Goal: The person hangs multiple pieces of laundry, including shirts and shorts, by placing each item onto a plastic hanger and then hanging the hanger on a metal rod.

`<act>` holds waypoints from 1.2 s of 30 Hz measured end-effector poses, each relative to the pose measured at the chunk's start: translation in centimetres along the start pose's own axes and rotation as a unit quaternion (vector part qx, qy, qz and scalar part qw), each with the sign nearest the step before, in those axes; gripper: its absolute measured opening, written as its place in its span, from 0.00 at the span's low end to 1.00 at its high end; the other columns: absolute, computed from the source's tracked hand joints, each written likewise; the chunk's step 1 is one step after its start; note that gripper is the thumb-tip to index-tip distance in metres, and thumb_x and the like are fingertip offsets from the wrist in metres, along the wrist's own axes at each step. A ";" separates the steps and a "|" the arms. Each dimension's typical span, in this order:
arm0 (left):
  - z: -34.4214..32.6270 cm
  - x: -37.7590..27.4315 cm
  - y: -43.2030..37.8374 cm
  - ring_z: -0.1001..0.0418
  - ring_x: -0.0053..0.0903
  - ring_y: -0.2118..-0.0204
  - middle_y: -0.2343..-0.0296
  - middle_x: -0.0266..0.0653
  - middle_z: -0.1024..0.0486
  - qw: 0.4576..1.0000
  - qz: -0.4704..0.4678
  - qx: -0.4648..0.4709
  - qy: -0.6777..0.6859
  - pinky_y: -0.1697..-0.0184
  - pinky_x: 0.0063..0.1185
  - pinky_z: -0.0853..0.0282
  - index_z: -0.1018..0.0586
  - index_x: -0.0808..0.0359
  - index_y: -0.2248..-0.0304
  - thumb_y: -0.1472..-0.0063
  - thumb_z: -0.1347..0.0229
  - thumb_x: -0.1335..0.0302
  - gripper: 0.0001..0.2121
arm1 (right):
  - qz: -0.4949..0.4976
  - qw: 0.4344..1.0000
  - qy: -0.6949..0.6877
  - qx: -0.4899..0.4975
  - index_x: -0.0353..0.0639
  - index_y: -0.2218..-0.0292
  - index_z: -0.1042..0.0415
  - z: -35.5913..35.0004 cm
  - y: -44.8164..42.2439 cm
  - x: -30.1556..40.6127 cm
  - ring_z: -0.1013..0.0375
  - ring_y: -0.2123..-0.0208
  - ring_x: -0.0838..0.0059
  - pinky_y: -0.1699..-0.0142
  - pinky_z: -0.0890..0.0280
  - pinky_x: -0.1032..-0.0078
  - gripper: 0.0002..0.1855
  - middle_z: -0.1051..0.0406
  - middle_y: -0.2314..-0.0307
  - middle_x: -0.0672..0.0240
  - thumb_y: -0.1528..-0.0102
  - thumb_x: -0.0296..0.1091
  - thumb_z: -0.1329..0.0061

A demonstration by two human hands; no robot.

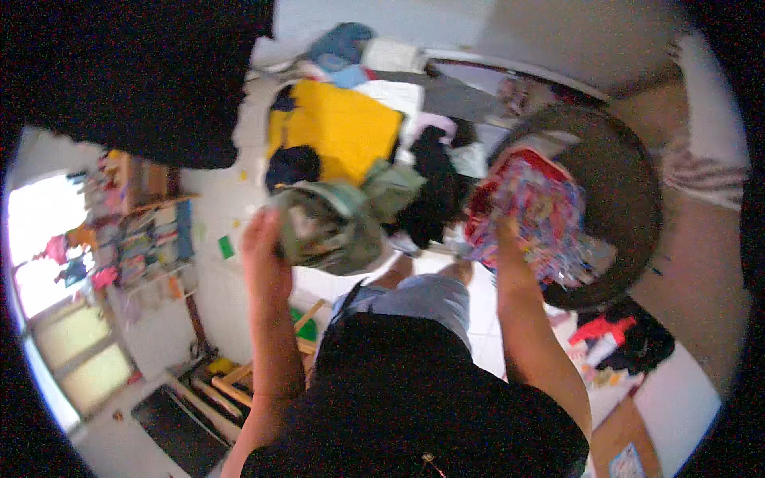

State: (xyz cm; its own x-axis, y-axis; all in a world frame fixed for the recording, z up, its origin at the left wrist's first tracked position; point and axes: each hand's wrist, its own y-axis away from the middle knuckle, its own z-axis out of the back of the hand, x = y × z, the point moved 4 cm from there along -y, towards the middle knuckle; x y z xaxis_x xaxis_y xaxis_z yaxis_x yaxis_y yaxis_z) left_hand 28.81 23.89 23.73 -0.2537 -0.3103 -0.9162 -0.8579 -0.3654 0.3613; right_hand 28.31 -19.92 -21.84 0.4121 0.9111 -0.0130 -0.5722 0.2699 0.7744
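My left hand [263, 236] is raised left of my body, its fingers closed on the edge of a grey-green cloth item [334, 230]. That item hangs bunched, its opening turned up towards me; blur hides what kind of garment it is. On the right, my arm reaches to a multicoloured patterned cloth [544, 209] with a red edge. My right hand [505, 218] is blurred and mostly lost among its folds, so its grip is unclear. The patterned cloth lies over a large dark round tub [627, 179].
Beyond my hands lie a spread yellow cloth [352, 128], black clothing [430, 185] and a folded white cloth [391, 95]. Lower right are red and black fabrics [645, 340]. A filled shelf [149, 239] stands left, with a wooden-framed item [215, 388] low on that side.
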 end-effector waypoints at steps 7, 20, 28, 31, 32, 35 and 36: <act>-1.3 1.9 0.5 0.30 0.16 0.71 0.72 0.33 0.26 0.992 0.077 0.051 -0.083 0.66 0.15 0.34 0.27 0.71 0.64 0.42 0.50 0.72 0.10 | 0.010 0.989 -0.089 -0.114 0.39 0.48 0.42 -1.3 -3.0 -1.2 0.47 0.45 0.60 0.41 0.55 0.64 0.26 0.49 0.46 0.57 0.43 0.45 0.67; -4.8 2.7 4.1 0.32 0.13 0.74 0.73 0.30 0.28 0.995 0.054 0.060 0.056 0.70 0.14 0.36 0.27 0.70 0.64 0.44 0.47 0.70 0.12 | 0.170 0.768 -0.570 -0.235 0.36 0.48 0.43 2.7 1.9 0.0 0.47 0.45 0.61 0.41 0.54 0.67 0.26 0.51 0.45 0.59 0.42 0.46 0.68; -8.6 1.5 5.7 0.33 0.17 0.71 0.73 0.30 0.29 0.994 -0.019 0.107 0.016 0.65 0.17 0.38 0.29 0.66 0.61 0.49 0.43 0.68 0.16 | 0.315 0.668 -0.629 -0.243 0.34 0.48 0.43 7.6 11.2 -3.1 0.48 0.44 0.62 0.41 0.54 0.68 0.27 0.52 0.44 0.60 0.41 0.46 0.69; -10.3 -1.1 5.9 0.35 0.15 0.69 0.73 0.29 0.31 0.983 -0.062 0.165 0.043 0.64 0.16 0.39 0.29 0.65 0.62 0.49 0.43 0.68 0.16 | 0.327 0.738 -0.499 -0.315 0.36 0.49 0.42 11.7 13.6 -4.1 0.36 0.54 0.67 0.50 0.42 0.77 0.23 0.51 0.45 0.63 0.40 0.42 0.68; -11.0 -3.4 6.8 0.35 0.15 0.69 0.71 0.29 0.32 0.983 -0.063 0.168 0.033 0.64 0.16 0.39 0.29 0.65 0.63 0.49 0.43 0.68 0.15 | 0.358 0.736 -0.472 -0.327 0.36 0.49 0.41 13.8 16.4 -3.1 0.34 0.60 0.72 0.57 0.40 0.80 0.22 0.47 0.48 0.63 0.41 0.40 0.65; -12.7 -6.2 6.3 0.28 0.22 0.67 0.69 0.35 0.27 0.967 -0.170 0.169 -0.086 0.61 0.20 0.35 0.28 0.67 0.62 0.50 0.43 0.66 0.17 | 0.431 0.716 -0.463 -0.296 0.37 0.50 0.40 18.8 22.0 -0.6 0.37 0.72 0.81 0.69 0.43 0.85 0.22 0.41 0.60 0.68 0.42 0.40 0.61; -13.2 -6.1 5.7 0.28 0.22 0.67 0.69 0.35 0.27 0.967 -0.174 0.169 -0.084 0.61 0.20 0.35 0.28 0.67 0.62 0.50 0.43 0.66 0.17 | 0.451 0.706 -0.480 -0.262 0.38 0.50 0.39 20.7 23.9 0.7 0.39 0.74 0.83 0.72 0.46 0.86 0.22 0.41 0.65 0.70 0.43 0.41 0.61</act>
State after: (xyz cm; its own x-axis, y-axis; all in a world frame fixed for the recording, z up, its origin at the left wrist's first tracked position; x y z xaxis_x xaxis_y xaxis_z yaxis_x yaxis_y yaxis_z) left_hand 31.34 12.12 33.69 0.0313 -0.0624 -0.9976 -0.9941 -0.1055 -0.0246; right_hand 29.63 -19.28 9.76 -0.1410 0.2229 0.9646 -0.9885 0.0216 -0.1495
